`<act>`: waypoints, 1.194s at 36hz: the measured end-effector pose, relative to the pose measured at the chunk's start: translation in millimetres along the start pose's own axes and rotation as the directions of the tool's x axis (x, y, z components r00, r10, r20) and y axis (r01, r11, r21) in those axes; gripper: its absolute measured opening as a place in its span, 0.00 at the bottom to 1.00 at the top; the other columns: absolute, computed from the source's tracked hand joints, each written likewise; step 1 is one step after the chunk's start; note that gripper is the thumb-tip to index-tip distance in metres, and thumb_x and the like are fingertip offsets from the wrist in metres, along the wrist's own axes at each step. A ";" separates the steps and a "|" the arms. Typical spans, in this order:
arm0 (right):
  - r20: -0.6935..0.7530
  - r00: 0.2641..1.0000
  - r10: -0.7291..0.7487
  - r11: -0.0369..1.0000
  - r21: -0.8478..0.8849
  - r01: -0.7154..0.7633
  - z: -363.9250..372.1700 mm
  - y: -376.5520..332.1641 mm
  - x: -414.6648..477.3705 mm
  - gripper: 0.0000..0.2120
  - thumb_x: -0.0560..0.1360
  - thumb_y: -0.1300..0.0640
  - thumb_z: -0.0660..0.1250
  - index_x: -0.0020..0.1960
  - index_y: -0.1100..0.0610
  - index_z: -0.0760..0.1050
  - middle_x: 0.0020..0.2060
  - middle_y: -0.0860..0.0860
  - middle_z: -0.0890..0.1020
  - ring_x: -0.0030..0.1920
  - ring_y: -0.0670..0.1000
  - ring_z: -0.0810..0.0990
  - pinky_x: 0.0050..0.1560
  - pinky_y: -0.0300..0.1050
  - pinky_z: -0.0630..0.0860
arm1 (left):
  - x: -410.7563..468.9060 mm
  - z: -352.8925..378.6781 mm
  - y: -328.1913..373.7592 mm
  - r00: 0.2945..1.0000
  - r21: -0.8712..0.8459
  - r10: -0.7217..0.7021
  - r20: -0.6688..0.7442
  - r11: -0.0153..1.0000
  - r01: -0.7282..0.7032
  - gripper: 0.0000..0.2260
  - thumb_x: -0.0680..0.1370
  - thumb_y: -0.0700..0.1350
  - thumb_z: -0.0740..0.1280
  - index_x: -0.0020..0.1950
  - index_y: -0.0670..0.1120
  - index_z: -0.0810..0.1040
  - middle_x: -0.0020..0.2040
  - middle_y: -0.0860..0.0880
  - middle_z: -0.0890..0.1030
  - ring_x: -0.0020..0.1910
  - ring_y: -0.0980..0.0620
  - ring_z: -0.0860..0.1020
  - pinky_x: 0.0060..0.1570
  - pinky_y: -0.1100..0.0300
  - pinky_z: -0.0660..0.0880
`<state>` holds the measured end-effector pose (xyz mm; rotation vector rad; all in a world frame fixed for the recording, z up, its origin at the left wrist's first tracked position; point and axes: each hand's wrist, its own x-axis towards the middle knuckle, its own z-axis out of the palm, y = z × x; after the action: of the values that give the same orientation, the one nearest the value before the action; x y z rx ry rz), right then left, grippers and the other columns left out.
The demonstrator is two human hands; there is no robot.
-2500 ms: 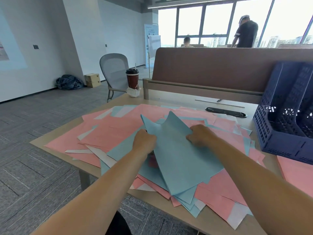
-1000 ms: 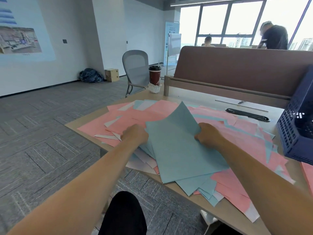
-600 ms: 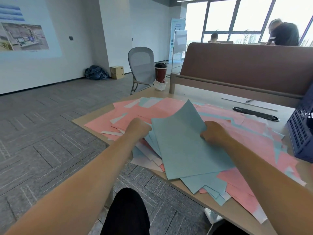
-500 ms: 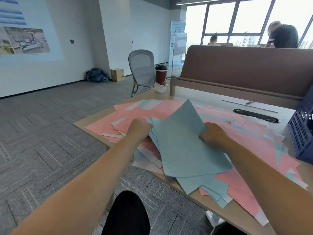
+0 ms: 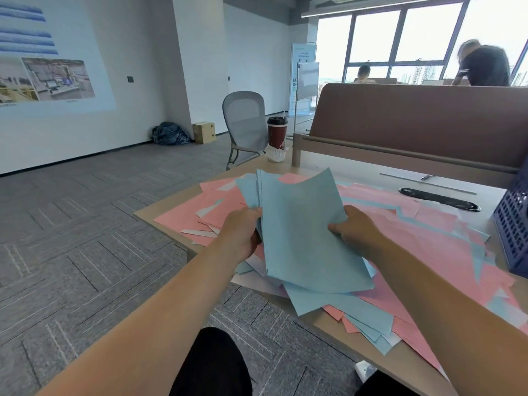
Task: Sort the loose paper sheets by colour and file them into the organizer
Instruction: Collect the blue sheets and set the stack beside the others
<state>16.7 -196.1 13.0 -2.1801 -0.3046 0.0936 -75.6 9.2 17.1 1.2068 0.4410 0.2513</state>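
Observation:
A stack of light blue sheets (image 5: 303, 232) is lifted and tilted above the desk. My left hand (image 5: 243, 232) grips its left edge and my right hand (image 5: 354, 230) grips its right edge. Beneath lies a spread of loose pink sheets (image 5: 414, 232) mixed with blue and white ones; more blue sheets (image 5: 343, 307) hang over the near edge of the desk. The dark blue mesh organizer (image 5: 511, 224) stands at the far right, cut off by the frame.
The wooden desk (image 5: 354, 172) has a brown partition (image 5: 414, 121) along its back. A dark red coffee cup (image 5: 276, 135) stands at its far left corner, a black oval cable slot (image 5: 440, 199) further right. A grey chair (image 5: 244, 124) stands behind. Two people work by the windows.
Both hands have raised the blue stack off the pile and tilted it more upright, gathering its sheets together. The view has swung left, so less of the organizer shows.

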 end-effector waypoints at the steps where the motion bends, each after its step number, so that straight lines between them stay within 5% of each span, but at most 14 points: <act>1: -0.006 1.000 0.001 1.000 0.012 -0.001 0.2 -0.5 0.4 0.10 0.75 0.64 0.68 0.55 0.57 0.76 0.47 0.53 0.81 0.44 0.52 0.79 0.42 0.45 0.73 | 1.8 -1.0 0.7 1.000 0.009 0.010 -0.030 1.000 -0.010 0.11 0.82 0.37 0.61 0.60 0.34 0.77 0.55 0.36 0.81 0.53 0.38 0.81 0.59 0.42 0.75; 6: -0.020 0.998 0.053 0.990 0.132 -0.050 0.9 -4.9 5.1 0.05 0.76 0.65 0.68 0.47 0.56 0.79 0.47 0.55 0.83 0.45 0.57 0.81 0.51 0.51 0.79 | 8.9 -3.6 19.4 0.989 0.120 0.070 -0.131 0.991 -0.054 0.10 0.82 0.44 0.62 0.52 0.38 0.78 0.51 0.38 0.81 0.47 0.42 0.80 0.52 0.48 0.76; 9: -0.018 0.997 0.081 0.975 0.207 -0.075 0.8 -8.7 10.0 0.06 0.77 0.64 0.67 0.52 0.57 0.80 0.50 0.56 0.83 0.49 0.59 0.82 0.55 0.54 0.78 | 13.4 -4.1 36.6 0.984 0.208 0.117 -0.132 0.974 -0.088 0.13 0.82 0.46 0.62 0.59 0.39 0.78 0.54 0.40 0.82 0.52 0.41 0.81 0.59 0.46 0.76; 12: -0.009 0.994 0.106 0.965 0.241 -0.100 0.3 -13.3 13.7 0.07 0.77 0.63 0.68 0.55 0.59 0.80 0.52 0.57 0.83 0.51 0.60 0.82 0.57 0.56 0.79 | 15.4 -5.4 48.4 0.982 0.228 0.138 -0.130 0.968 -0.106 0.11 0.81 0.46 0.61 0.54 0.42 0.79 0.51 0.41 0.83 0.51 0.41 0.81 0.60 0.44 0.76; 17: -0.003 0.995 0.098 0.980 0.173 -0.096 3.4 -15.8 11.5 0.06 0.75 0.66 0.68 0.50 0.58 0.79 0.49 0.57 0.83 0.49 0.60 0.82 0.53 0.53 0.79 | 8.7 -7.6 43.7 0.992 0.294 0.074 -0.104 0.955 -0.041 0.08 0.81 0.43 0.61 0.52 0.42 0.79 0.47 0.41 0.82 0.43 0.44 0.81 0.44 0.54 0.79; 20: -0.027 0.997 0.077 0.991 0.109 -0.073 4.0 -14.4 9.0 0.06 0.75 0.66 0.67 0.49 0.58 0.79 0.45 0.56 0.81 0.43 0.56 0.80 0.47 0.48 0.75 | 6.0 -9.7 32.4 0.993 0.299 0.030 -0.118 0.954 0.007 0.12 0.80 0.50 0.62 0.52 0.43 0.79 0.50 0.42 0.83 0.49 0.42 0.81 0.56 0.48 0.77; 24: -0.028 0.995 0.095 0.995 0.015 -0.095 0.9 -6.4 12.9 0.08 0.73 0.67 0.67 0.51 0.60 0.80 0.46 0.57 0.81 0.47 0.59 0.79 0.48 0.49 0.74 | 0.9 -10.9 25.4 0.991 0.200 -0.054 -0.124 0.977 0.078 0.09 0.77 0.42 0.57 0.47 0.42 0.77 0.42 0.42 0.80 0.40 0.44 0.78 0.50 0.46 0.80; 30: 0.003 0.989 0.145 0.984 -0.103 -0.144 -12.3 4.7 15.3 0.11 0.71 0.65 0.68 0.52 0.59 0.81 0.50 0.58 0.83 0.51 0.60 0.80 0.56 0.55 0.78 | 5.2 -24.0 9.6 0.984 0.237 -0.118 -0.134 0.960 0.148 0.11 0.73 0.35 0.63 0.50 0.33 0.82 0.49 0.35 0.84 0.47 0.36 0.83 0.47 0.43 0.82; 33: 0.030 0.989 0.144 0.986 -0.089 -0.141 -16.5 5.1 9.2 0.10 0.73 0.65 0.67 0.52 0.57 0.81 0.50 0.57 0.83 0.50 0.59 0.81 0.55 0.54 0.79 | -1.0 -24.9 1.2 0.993 0.334 -0.070 -0.094 0.937 0.098 0.05 0.75 0.32 0.65 0.43 0.35 0.81 0.42 0.37 0.83 0.40 0.41 0.83 0.44 0.47 0.83; 35: 0.043 0.989 0.138 0.987 -0.092 -0.134 -17.8 6.9 7.1 0.10 0.73 0.65 0.68 0.53 0.57 0.81 0.49 0.56 0.83 0.49 0.58 0.81 0.54 0.52 0.78 | 0.4 -24.6 -1.4 0.996 0.429 -0.028 -0.079 0.902 0.059 0.09 0.76 0.30 0.65 0.37 0.39 0.79 0.39 0.40 0.82 0.38 0.45 0.81 0.48 0.44 0.82; 43: 0.103 0.987 0.127 0.992 0.000 -0.128 -27.6 14.7 6.8 0.10 0.75 0.64 0.69 0.53 0.53 0.81 0.48 0.52 0.84 0.47 0.53 0.82 0.47 0.47 0.76 | 14.3 -32.1 9.7 0.949 0.635 0.289 -0.128 0.759 -0.145 0.12 0.71 0.33 0.59 0.45 0.38 0.82 0.42 0.40 0.82 0.41 0.44 0.78 0.47 0.41 0.79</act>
<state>30.9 -224.4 17.6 -2.1910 -0.2218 0.2784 -77.1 45.5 14.2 1.9029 0.6019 0.4702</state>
